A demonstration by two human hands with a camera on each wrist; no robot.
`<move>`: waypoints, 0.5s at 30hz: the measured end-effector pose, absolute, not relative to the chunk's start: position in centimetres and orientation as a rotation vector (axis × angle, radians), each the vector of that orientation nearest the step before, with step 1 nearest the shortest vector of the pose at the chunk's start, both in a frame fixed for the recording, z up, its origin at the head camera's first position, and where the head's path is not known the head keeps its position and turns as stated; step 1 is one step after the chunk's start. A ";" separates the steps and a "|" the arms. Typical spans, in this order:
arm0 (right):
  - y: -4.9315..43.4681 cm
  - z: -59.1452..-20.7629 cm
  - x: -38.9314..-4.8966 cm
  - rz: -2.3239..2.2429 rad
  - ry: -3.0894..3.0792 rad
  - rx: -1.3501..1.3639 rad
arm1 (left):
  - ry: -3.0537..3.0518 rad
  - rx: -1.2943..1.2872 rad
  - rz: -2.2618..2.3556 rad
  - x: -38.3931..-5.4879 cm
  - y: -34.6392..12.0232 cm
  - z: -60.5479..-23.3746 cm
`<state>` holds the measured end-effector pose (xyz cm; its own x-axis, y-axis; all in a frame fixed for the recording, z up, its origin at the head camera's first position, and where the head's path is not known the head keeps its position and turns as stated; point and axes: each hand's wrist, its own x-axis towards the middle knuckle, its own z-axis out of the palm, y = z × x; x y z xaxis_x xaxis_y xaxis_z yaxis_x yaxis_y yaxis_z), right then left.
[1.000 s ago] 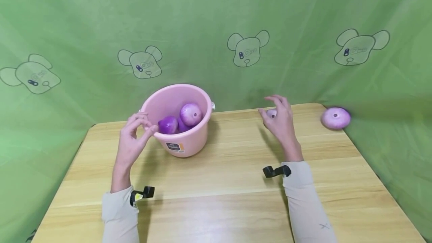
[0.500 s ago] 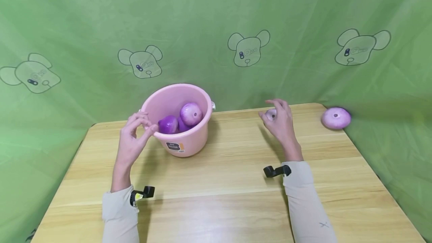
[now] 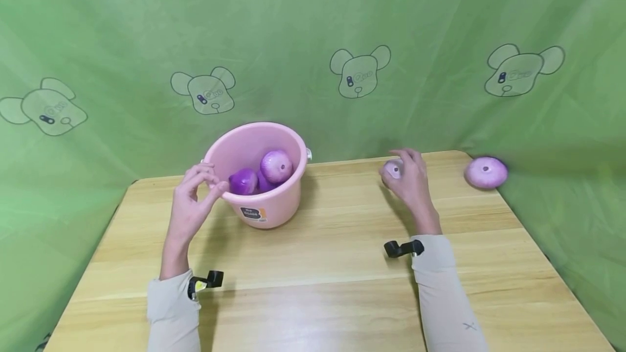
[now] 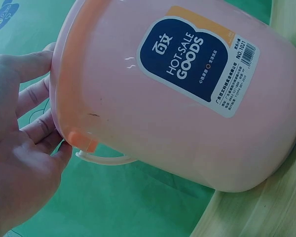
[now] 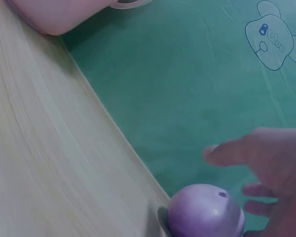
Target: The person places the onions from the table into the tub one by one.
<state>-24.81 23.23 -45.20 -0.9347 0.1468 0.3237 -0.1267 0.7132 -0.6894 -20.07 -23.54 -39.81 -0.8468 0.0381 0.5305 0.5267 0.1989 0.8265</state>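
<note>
A pink bucket stands on the table with several purple onions inside, one of them a paler onion on top. My left hand pinches the bucket's near-left rim; in the left wrist view its fingertips meet the rim beside the orange handle mount. Over to the right, my right hand reaches over a purple onion at the table's back edge. The right wrist view shows that onion on the table, the thumb stretched out apart from it and the fingers beside it, partly out of frame.
Another onion lies at the back right corner of the wooden table. Green cloth with mouse-head prints hangs close behind the table and along its sides.
My right hand has moved slightly right and down over the onion, its thumb and fingers coming closer around it. The left hand and the bucket have stayed in place.
</note>
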 end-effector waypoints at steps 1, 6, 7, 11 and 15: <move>23.3 -45.2 -24.7 1.070 -2.581 -0.031 | -2.086 -0.528 -1.688 -20.1 -23.5 -39.8; 23.5 -45.3 -24.5 1.062 -2.654 -0.087 | -2.080 -0.527 -1.697 -20.2 -23.6 -39.9; 23.6 -45.3 -24.5 1.061 -2.663 -0.090 | -2.079 -0.527 -1.699 -20.2 -23.6 -39.9; 23.7 -45.5 -24.5 1.059 -2.696 -0.085 | -2.079 -0.530 -1.696 -20.2 -23.5 -39.8; 23.7 -45.8 -24.6 1.055 -2.734 -0.087 | -2.080 -0.533 -1.694 -20.2 -23.5 -39.8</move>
<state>-24.61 23.74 -45.76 -0.9763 0.1297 0.1730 -0.0202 0.7419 -0.6702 -20.17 -23.52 -39.79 -0.8457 0.0396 0.5323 0.5293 0.1909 0.8267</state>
